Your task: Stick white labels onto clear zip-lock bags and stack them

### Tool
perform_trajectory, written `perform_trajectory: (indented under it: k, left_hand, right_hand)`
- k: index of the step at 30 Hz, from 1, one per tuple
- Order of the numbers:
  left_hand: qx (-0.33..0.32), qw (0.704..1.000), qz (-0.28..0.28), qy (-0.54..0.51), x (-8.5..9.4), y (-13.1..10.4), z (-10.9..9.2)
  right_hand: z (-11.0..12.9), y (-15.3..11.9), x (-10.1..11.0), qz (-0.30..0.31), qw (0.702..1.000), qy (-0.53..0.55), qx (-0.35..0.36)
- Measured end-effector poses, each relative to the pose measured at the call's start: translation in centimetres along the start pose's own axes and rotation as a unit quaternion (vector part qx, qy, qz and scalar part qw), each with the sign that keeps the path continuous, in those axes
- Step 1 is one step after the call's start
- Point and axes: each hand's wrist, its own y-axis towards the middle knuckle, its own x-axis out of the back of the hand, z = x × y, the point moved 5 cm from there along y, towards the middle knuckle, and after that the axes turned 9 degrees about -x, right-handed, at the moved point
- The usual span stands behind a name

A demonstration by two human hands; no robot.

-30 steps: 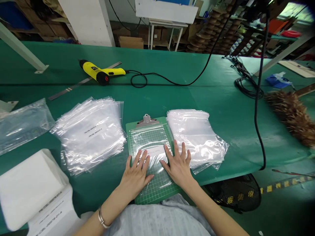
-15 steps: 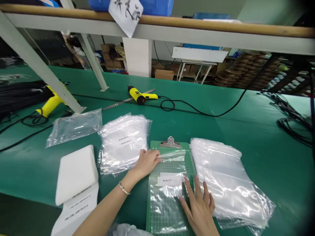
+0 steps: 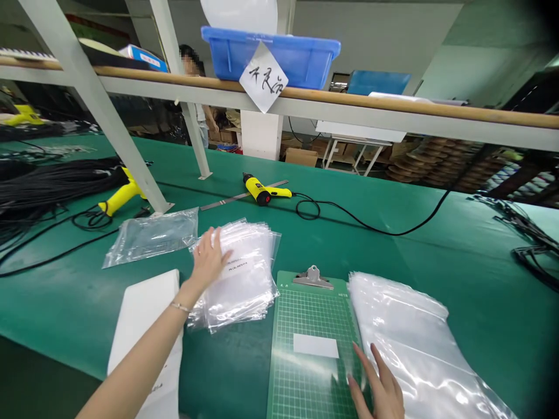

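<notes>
My left hand lies on the left side of a stack of clear zip bags with printed white labels. Its fingers are stretched out over the top bag, thumb apart. A green gridded clipboard with a metal clip is in front of me. On it lies a plain white rectangle. Over the clipboard's lower right edge, my right hand has its fingers spread and holds nothing. Beside that hand is a pile of clear plastic bags.
A label stack is partly behind my left forearm. Further back are a single clear bag, a yellow heat gun on a metal ruler, and shelf legs. A blue bin stands on the shelf; a person is beyond.
My left hand has moved from the clipboard to the bag stack on the left. The labelled bag is gone from the clipboard, baring the grid and white rectangle. The view has tilted up.
</notes>
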Motion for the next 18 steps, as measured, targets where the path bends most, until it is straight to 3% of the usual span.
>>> perform_trajectory:
  k: [4, 6, 8, 11, 14, 16, 18]
  left_hand:
    - [-0.104, 0.987, 0.118, -0.034, -3.6, -2.8, -2.4]
    - [-0.101, 0.986, 0.127, -0.038, -3.3, -3.4, -2.3]
    - [-0.069, 0.992, 0.098, -0.031, -1.6, -4.2, -1.6]
    - [0.016, 1.000, 0.015, -0.011, 2.6, -7.5, 0.6]
    - [0.141, 0.984, -0.113, 0.004, 6.2, -14.2, 4.5]
    - [0.240, 0.961, -0.134, 0.008, 6.6, -19.3, 7.1]
    - [0.353, 0.922, -0.148, -0.055, 5.8, -24.3, 9.1]
  right_hand:
    - [0.5, 0.2, 0.4, 0.010, 1.000, 0.007, 0.011]
    - [1.5, 0.5, 1.0, 0.026, 0.999, 0.023, 0.010]
    - [2.9, 0.8, 1.6, 0.048, 0.997, 0.059, 0.011]
    - [5.2, 0.9, 1.8, 0.125, 0.982, 0.139, -0.012]
    - [7.9, 0.0, 0.4, 0.248, 0.934, 0.250, -0.062]
    - [10.5, -1.2, -1.2, 0.329, 0.881, 0.335, -0.059]
    - [13.7, -2.9, -3.1, 0.408, 0.820, 0.400, -0.028]
